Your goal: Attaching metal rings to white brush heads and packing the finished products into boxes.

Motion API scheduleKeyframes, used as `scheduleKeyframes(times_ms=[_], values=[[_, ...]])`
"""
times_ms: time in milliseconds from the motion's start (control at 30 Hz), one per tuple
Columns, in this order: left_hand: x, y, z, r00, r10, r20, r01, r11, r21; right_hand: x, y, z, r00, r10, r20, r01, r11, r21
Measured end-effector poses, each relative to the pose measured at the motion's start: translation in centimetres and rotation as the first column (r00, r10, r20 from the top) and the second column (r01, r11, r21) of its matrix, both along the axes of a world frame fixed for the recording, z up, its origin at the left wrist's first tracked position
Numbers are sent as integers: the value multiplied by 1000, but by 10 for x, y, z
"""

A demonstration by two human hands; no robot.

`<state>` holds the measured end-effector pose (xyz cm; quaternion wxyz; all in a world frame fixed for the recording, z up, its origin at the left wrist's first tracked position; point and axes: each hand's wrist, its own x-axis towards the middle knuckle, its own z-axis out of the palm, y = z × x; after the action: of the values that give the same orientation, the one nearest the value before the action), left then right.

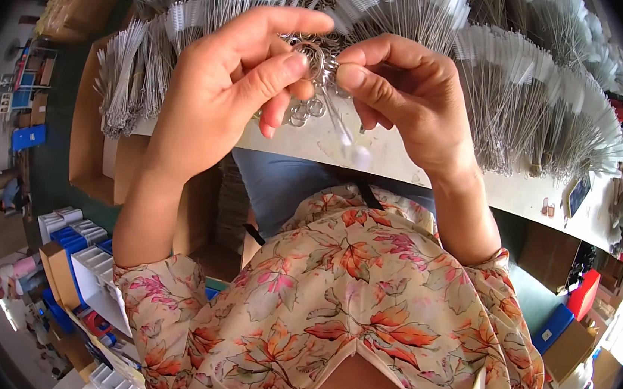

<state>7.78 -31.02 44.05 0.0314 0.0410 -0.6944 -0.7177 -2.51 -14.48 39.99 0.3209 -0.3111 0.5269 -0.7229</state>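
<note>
Above the table edge my left hand (pixel 224 85) pinches a metal split ring (pixel 320 55) between thumb and fingers, its index finger stretched out over it. My right hand (pixel 422 100) is closed just beside the ring, thumb pressed to index finger; what lies between those fingertips is mostly hidden. A thin wire brush (pixel 339 117) with a white tip slants down between the hands; it appears to hang at the ring. Under my left fingers a few loose metal rings (pixel 306 111) lie on the white table (pixel 390 153). More shiny metal pieces sit behind the hands, partly covered.
Bunches of wire brushes (pixel 499 115) with white bristles line the far side of the table, with more bunches (pixel 131 80) at left. A cardboard box (pixel 93 128) stands by the left table end. At the right lie a dark flat object (pixel 578 195) and small copper-coloured rings (pixel 548 207).
</note>
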Motion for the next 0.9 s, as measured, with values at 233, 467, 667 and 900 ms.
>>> scheduleKeyframes(times_ms=[233, 467, 667, 900], values=[[0, 11, -26, 894, 243, -377, -190, 967, 172, 23, -11, -8, 1000, -28, 11, 30, 985, -167], [25, 4, -25, 813, 451, -368, -363, 887, 286, 42, -59, -32, 949, -182, -257, 139, 975, -175], [112, -40, -10, 914, 305, -267, -356, 919, -170, 38, -42, -70, 958, 34, -284, 14, 986, 166], [200, -54, -185, 825, 289, 485, 62, 807, -587, 42, -10, -119, 974, 223, -36, -184, 875, 447]])
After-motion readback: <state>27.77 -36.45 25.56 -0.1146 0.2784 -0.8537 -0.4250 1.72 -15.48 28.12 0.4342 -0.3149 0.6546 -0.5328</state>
